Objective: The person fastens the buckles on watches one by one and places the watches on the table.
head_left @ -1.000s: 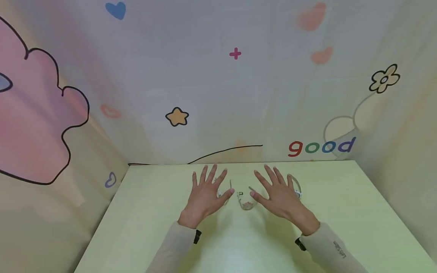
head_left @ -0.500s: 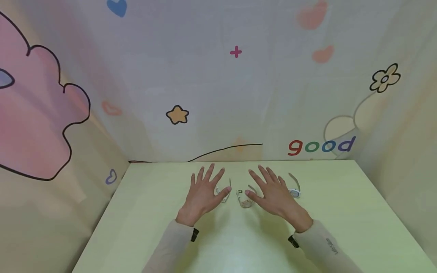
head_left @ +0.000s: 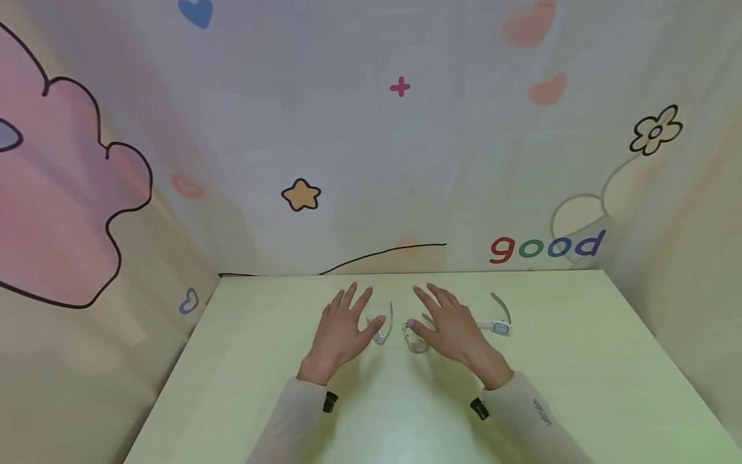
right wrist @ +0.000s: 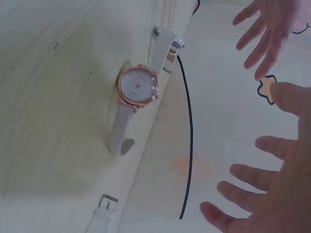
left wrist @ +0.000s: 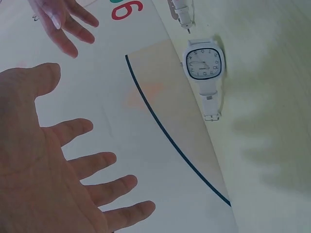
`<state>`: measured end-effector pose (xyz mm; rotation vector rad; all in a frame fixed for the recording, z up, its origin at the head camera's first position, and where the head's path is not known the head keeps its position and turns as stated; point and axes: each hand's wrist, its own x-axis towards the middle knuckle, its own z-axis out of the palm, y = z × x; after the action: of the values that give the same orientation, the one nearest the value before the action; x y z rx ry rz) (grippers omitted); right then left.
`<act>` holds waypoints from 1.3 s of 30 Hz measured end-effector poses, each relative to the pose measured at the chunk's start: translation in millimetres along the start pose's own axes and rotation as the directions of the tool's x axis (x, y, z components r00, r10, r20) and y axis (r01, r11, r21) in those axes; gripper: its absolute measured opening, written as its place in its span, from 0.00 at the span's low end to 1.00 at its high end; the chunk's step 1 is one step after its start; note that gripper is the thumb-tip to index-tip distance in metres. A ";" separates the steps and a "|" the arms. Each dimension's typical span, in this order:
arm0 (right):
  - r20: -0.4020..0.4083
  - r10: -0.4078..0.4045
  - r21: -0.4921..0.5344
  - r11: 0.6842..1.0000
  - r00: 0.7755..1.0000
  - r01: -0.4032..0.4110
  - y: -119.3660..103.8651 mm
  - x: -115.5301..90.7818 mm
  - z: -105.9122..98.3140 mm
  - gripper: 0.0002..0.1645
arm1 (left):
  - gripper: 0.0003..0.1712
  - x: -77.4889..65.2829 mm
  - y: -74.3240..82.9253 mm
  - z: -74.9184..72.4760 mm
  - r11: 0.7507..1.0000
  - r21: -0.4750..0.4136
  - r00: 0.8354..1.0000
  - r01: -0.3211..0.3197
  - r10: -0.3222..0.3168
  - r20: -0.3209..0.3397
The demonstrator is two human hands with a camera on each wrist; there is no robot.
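Observation:
My left hand [head_left: 342, 332] hovers over the table with loosely bent fingers and holds nothing. Just by its thumb lies a white watch [left wrist: 204, 64] with a squarish dial, partly covered by the hand in the head view. My right hand [head_left: 458, 328], also holding nothing, hangs above the middle watch [right wrist: 138, 86], which has a round rose-gold case and a pale strap. That hand hides part of its strap in the head view. To the right of it rests a third, white watch [head_left: 501, 327], its strap stretching left behind the right hand.
The pale green table [head_left: 232, 386] ends at a printed cloth backdrop [head_left: 359, 142], which also rises along both sides. Long sleeves [head_left: 290, 419] reach in from the front edge, each with a black wrist device.
The right hand has shifted left, uncovering the third watch. Both hands' fingers have drawn closer together and bent a little. The watches show no movement of their own.

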<state>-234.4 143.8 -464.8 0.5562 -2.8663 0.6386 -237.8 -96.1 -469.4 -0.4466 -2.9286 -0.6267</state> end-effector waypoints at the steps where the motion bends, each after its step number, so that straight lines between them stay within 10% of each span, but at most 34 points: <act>1: -0.007 0.005 0.012 1.000 1.000 -0.005 -0.5 1.1 1.6 0.41 | 0.40 0.0 -1.2 0.8 1.000 -0.004 1.000 0.008 -0.008 0.000; 39: 0.043 0.173 0.028 0.984 0.984 -0.175 -6.9 38.3 55.2 0.24 | 0.32 22.1 -34.8 39.0 0.944 -0.227 0.971 0.239 -0.240 0.021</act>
<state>-270.6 101.5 -503.1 0.3284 -2.9706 0.7078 -271.4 -104.4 -514.3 -0.1052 -2.9400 -1.0004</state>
